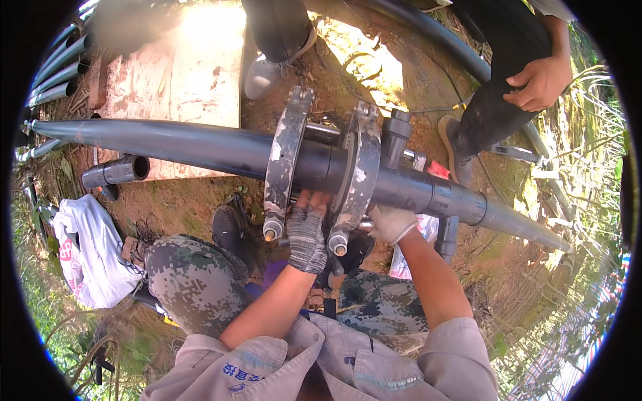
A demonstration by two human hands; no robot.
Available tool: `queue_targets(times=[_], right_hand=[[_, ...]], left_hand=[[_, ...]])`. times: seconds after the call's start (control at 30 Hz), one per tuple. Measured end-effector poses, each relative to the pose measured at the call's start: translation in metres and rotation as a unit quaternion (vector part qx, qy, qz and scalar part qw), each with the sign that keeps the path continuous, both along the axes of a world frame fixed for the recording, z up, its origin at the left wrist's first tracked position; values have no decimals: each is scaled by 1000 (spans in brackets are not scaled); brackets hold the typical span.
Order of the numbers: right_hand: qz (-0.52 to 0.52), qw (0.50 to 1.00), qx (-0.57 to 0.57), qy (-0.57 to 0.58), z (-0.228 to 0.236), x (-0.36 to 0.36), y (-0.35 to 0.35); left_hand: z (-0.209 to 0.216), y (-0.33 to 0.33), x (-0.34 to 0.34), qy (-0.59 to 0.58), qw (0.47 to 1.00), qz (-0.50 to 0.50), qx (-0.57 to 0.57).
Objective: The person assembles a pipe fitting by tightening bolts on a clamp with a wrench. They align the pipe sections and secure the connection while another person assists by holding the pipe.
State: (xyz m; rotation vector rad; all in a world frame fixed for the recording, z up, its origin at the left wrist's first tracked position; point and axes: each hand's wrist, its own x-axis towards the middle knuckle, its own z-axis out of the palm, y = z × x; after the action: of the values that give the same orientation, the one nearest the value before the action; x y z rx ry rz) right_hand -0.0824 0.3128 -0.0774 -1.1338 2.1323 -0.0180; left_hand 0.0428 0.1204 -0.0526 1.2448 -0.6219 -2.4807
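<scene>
A long black plastic pipe (200, 144) runs across in front of me, passing through two scuffed metal ring clamps: a left clamp (279, 160) and a right clamp (358, 175). Between the clamps, my left hand (307, 230), in a grey fingerless glove, presses its closed fingers against the pipe's near underside; the fingertips are partly hidden. My right hand (392, 224), in a whitish glove, reaches beneath the pipe just right of the right clamp, its fingers hidden. Farther right, a black coupling (428, 192) joins the pipe to a tapering length.
Several pipes (63, 70) lie at the far left, near a wooden board (174, 80). A short black fitting (115, 172) and a white sack (93, 250) lie at left. Another person's hand (542, 83) and a shoe (267, 73) are across the pipe.
</scene>
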Motion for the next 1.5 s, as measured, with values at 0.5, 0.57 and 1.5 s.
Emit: queue_targets(times=[0.5, 0.57, 1.5], right_hand=[[32, 999, -14, 25, 3, -1, -7], [38, 998, -11, 50, 4, 0, -8], [5, 999, 39, 16, 17, -1, -16]], left_hand=[[-18, -13, -17, -13, 994, -97, -57], [-15, -10, -16, -31, 994, -93, -56], [-21, -30, -27, 127, 987, -93, -15]])
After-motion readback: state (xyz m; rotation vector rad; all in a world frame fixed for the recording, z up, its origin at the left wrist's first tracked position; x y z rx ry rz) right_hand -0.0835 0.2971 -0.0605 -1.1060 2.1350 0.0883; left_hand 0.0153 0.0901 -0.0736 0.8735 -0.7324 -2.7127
